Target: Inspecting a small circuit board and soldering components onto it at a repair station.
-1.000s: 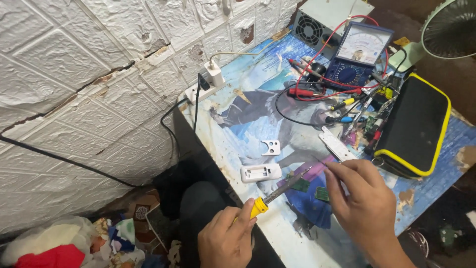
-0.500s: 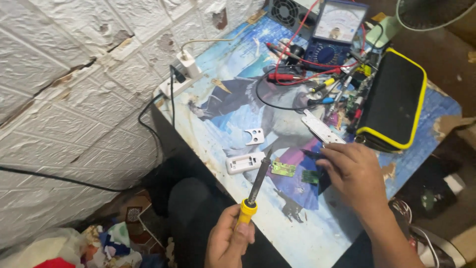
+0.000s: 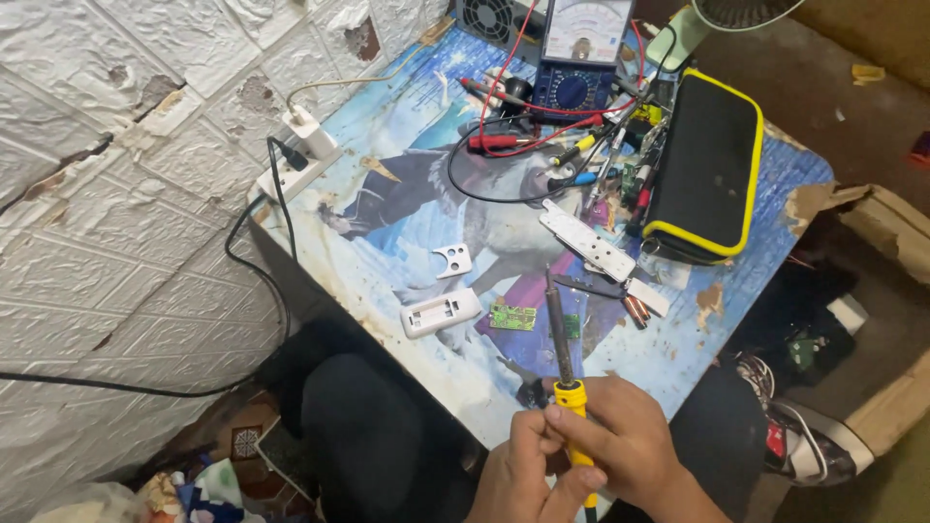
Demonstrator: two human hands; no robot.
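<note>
Hands low in frame: left hand (image 3: pixel 523 470) and right hand (image 3: pixel 620 441) both hold yellow-handled soldering iron (image 3: pixel 565 368), tip up, over tabletop (image 3: pixel 387 242).

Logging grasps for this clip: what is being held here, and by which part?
A soldering iron, held by its yellow handle with both hands: the left hand and the right hand. Its tip points up, away from the person.

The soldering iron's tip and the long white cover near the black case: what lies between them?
In the head view, black tweezers lie between the soldering iron tip and the long white cover.
</note>
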